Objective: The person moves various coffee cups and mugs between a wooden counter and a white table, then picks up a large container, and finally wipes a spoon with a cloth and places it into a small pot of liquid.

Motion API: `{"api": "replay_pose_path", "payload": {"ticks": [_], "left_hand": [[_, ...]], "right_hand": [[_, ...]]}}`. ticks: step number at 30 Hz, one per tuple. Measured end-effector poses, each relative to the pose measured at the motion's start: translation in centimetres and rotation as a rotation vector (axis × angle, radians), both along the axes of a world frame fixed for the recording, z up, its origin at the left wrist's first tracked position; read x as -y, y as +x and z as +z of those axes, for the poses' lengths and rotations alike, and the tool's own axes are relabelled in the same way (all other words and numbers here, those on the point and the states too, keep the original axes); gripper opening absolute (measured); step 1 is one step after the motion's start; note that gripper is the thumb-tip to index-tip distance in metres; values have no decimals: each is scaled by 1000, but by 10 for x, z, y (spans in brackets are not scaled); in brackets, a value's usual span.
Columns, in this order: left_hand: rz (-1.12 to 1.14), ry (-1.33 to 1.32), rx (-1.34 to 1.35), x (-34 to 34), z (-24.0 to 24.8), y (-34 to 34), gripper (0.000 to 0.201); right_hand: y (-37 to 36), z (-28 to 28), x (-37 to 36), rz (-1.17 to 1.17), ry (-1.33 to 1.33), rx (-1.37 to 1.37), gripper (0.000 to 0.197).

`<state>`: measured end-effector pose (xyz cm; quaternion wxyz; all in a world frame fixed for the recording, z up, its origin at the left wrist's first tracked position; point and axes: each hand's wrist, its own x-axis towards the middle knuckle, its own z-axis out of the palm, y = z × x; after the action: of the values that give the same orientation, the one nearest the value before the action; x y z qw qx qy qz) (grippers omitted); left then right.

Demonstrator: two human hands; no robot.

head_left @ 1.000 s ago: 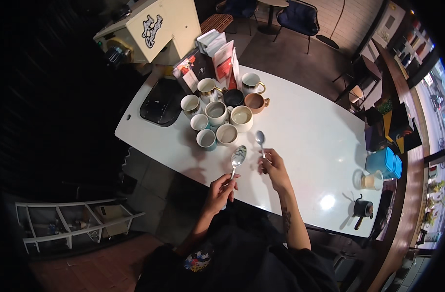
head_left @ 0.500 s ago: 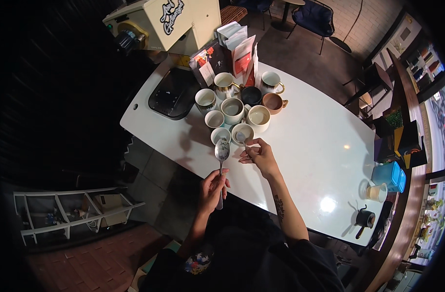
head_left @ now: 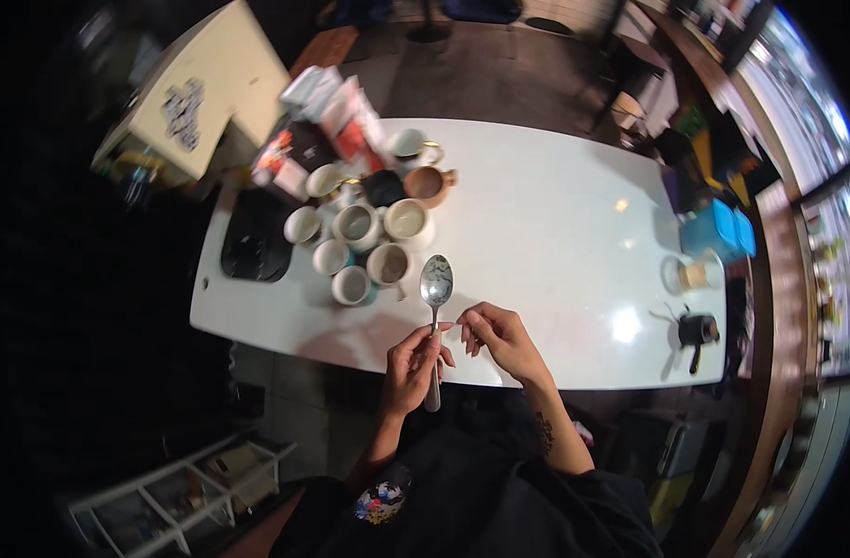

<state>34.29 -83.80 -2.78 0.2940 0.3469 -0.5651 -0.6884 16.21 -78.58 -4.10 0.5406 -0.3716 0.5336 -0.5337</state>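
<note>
My left hand (head_left: 410, 372) grips a large metal spoon (head_left: 436, 281), its bowl pointing away from me and smeared with pale and dark residue. Just right of it is my right hand (head_left: 499, 339), fingers loosely curled and apart, with nothing visible in them. Beyond and to the left stands a cluster of several mugs and cups. Nearest are a pale cup (head_left: 352, 285) and a cream cup (head_left: 388, 265), with what looks like a small spoon handle (head_left: 401, 292) at its near rim. A cream mug (head_left: 407, 220) and a brown mug (head_left: 427, 186) stand behind.
The cups stand on a white table (head_left: 536, 242). A black tray (head_left: 257, 237) lies at its left end, with bags and boxes (head_left: 336, 121) behind the cups. On the right are a blue container (head_left: 713, 231), a glass (head_left: 696, 275) and a small dark pot (head_left: 696, 328).
My view has turned right, so the cups now sit farther left. My right hand has let go of the small spoon and come away from the cream cup. The large spoon stays in my left.
</note>
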Motion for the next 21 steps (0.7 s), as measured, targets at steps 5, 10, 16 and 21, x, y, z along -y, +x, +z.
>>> {"api": "replay_pose_path", "payload": {"ticks": [5,10,16,21], "left_hand": [[-360,-50,38,-19,1,-69,31],[-699,-21,44,-67,4,-147,29],[-1075,-9,76,-174,5,-214,32],[-1199,35,41,-296,-18,-242,30]], "right_hand": [[-37,-4,-84,-256,-5,40,35],[-52,-28,-194,-684,37,132,34],[-45,-28,-314,-1026,-40,178,33],[-32,-44,-405,-1159,-74,139,36]]}}
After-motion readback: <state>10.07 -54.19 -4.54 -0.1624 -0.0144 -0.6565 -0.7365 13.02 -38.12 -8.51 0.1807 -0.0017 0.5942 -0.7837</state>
